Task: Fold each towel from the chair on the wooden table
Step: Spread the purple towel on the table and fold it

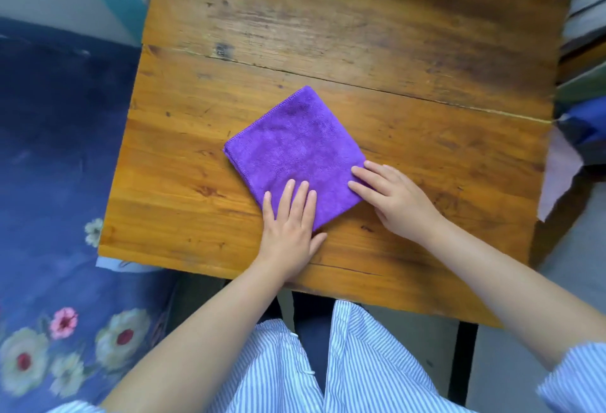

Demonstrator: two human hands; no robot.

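Two flat hands press our purple towel (296, 150), folded into a square lying cornerwise on the wooden surface (377, 35). From the head view, our left hand (290, 219) covers its near corner, our right hand (395, 197) its right corner, fingers straight.

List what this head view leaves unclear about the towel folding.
- Layers in the purple towel: hidden beneath its top face.
- Its near corner: covered by the left hand; the right hand covers its right edge.
- Cloths at the right: cut off by the frame edge, so count and chair can't be seen.
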